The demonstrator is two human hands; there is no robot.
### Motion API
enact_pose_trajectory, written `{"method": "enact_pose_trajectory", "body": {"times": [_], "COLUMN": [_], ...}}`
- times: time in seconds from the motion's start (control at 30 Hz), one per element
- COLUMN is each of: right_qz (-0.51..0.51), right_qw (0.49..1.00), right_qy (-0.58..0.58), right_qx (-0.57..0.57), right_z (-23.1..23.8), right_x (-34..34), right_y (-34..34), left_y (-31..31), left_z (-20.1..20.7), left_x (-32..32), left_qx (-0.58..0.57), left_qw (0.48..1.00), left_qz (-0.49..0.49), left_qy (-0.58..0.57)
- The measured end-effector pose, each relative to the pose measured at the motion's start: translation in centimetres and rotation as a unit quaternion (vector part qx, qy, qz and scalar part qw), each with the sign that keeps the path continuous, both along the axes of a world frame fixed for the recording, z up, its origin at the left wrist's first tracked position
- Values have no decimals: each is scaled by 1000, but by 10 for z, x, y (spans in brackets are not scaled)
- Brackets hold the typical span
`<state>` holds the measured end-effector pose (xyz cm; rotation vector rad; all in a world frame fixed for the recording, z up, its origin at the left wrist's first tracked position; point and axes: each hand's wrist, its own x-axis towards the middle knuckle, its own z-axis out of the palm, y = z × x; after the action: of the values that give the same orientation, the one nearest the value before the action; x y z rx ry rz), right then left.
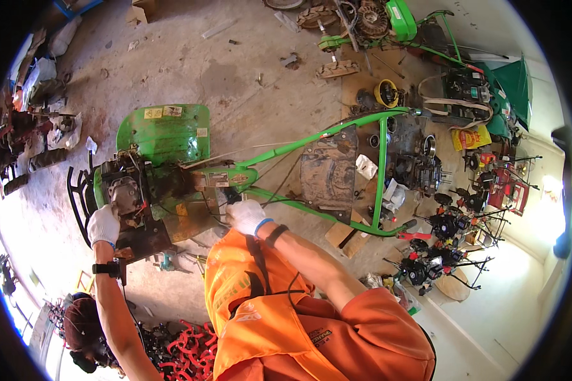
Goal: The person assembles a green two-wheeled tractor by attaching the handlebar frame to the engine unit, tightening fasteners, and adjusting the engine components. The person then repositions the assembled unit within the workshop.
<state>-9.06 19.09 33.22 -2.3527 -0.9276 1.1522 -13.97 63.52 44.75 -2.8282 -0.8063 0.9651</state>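
A green walk-behind tiller lies across the floor in front of me, its engine (124, 193) at the left and its green handlebar frame (382, 171) reaching right. My left hand (103, 227), in a white knit glove, is closed against the engine's near-left side; what its fingers hold is hidden. My right hand (246, 214), gloved alike, is closed beside the machine's middle, just below the green neck (238, 176) where the handlebars join. A small dark part shows at its fingertips, too small to name. A green fender (165, 134) stands on the engine's far side.
A dirty black panel (327, 171) sits between the handlebars. Beyond them stand a yellow bucket (386, 93) and a bare engine block (422, 171). Another green machine (400, 22) is at the far right. Red curved parts (187, 349) are heaped near me at lower left.
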Motion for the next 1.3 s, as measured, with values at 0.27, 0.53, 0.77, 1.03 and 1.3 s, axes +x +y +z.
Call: {"method": "enact_pose_trajectory", "body": {"times": [0.27,0.53,0.77,1.03,1.3], "right_qz": [-3,-86,-212,460,-177], "right_qw": [981,987,954,850,978], "right_qy": [-195,-104,86,-238,65], "right_qx": [1,-88,-196,-98,-88], "right_z": [25,56,60,22,34], "right_x": [-7,-28,-137,-160,-62], "right_y": [-35,-160,-270,-304,-124], "left_y": [-12,-88,-301,-659,-472], "left_z": [13,57,-104,-162,-208], "left_x": [-31,-267,-624,-721,-590], "left_qx": [-17,-352,-295,-355,-342], "left_qw": [985,815,439,341,289], "left_qz": [3,245,707,867,787], "left_qy": [-170,-390,-469,-79,-424]}}
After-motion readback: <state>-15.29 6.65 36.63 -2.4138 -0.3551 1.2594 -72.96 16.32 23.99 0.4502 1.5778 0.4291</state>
